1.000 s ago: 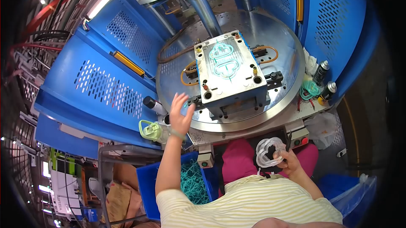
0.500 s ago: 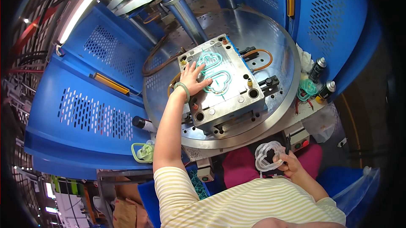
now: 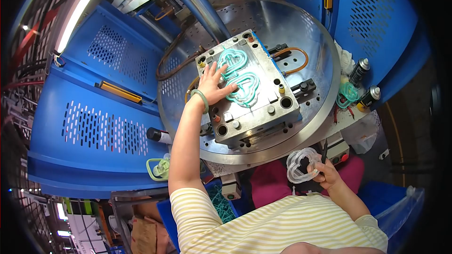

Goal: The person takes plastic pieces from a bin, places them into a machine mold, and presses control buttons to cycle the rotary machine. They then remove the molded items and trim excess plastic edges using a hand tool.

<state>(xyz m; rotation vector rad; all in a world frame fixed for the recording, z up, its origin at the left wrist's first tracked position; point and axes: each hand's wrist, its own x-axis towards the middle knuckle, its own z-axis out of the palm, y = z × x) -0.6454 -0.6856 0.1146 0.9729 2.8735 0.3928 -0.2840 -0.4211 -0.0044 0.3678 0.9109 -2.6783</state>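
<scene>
My left hand lies with fingers spread at the left side of a metal mould block, its fingertips at the edge of the teal plastic mouldings. These are two flower-like outlines joined on the mould's face; whether they sit fully flat I cannot tell. Down by my lap, my right hand is closed around a clear plastic flower-shaped frame. A slim dark tool sticks up from that same hand; its kind is hard to make out.
The mould stands on a round steel table between blue perforated guards. Spray cans and teal plastic pieces are at the right. A bottle lies left of my forearm. Control boxes hang at the front edge.
My right hand has risen slightly with the clear frame, and the dark tool shows more plainly. My left hand stays at the teal mouldings. The view has shifted a little.
</scene>
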